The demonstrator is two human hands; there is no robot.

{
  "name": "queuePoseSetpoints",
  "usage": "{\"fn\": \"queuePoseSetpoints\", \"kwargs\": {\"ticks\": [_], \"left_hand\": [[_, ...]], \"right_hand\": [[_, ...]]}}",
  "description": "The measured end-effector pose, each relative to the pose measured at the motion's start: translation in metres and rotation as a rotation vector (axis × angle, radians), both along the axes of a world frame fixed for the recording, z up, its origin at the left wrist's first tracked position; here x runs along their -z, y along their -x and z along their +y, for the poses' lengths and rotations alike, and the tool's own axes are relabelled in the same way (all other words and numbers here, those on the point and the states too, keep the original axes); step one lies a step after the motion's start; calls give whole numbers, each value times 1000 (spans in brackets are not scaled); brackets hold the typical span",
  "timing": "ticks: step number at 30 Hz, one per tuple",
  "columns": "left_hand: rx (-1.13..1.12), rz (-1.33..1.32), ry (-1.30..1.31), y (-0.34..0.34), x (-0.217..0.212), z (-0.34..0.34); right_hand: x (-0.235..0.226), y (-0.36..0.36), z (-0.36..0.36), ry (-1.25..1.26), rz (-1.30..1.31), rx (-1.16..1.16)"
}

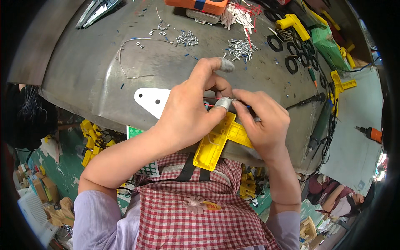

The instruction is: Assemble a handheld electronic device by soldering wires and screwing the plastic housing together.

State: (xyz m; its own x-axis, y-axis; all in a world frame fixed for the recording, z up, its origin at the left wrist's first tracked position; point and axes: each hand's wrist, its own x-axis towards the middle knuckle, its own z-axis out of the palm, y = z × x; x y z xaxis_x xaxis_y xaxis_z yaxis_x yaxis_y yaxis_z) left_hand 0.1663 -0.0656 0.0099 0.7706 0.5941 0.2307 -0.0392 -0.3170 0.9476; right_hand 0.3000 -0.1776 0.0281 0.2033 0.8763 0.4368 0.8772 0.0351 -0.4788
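Note:
My two hands meet above the near edge of the bench. A thin red wire (211, 98) runs between the thumb and fingers of my left hand (185, 104), which are pinched together; grey covers wrap its thumb tip and forefinger tip. My right hand (266, 121) pinches the wire's end close to the left thumb, and the fingers hide the exact joint. Below them an open yellow plastic housing (208, 156), T-shaped with inner ribs, juts over the bench edge. Partly behind my left wrist lies a white plate (151, 100) with dark holes.
Loose nuts (187, 38), a heap of screws (241, 50) and a bent wire (120, 58) lie on the grey bench (91, 79). Black rings (291, 64) and yellow parts (293, 26) fill the right. An orange-handled tool (371, 134) lies farther right; a person (333, 193) sits beyond.

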Motion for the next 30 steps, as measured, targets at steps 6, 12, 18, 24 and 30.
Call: {"fn": "queuePoseSetpoints", "kwargs": {"ticks": [6, 12, 18, 24, 30], "left_hand": [[-44, -82, -395, 5, 10, 0], [106, 54, 240, 1, -2, 8], [21, -54, -420, 6, 6, 6], [68, 49, 329, -3, 0, 10], [24, -21, -105, 1, 6, 8]], "right_hand": [[-8, -16, 6, 454, 683, -20], [-1, -9, 3, 125, -41, -128], [20, -31, 4, 544, 1445, -174], [1, -11, 6, 199, 206, -9], [2, -10, 11, 280, 486, -65]]}}
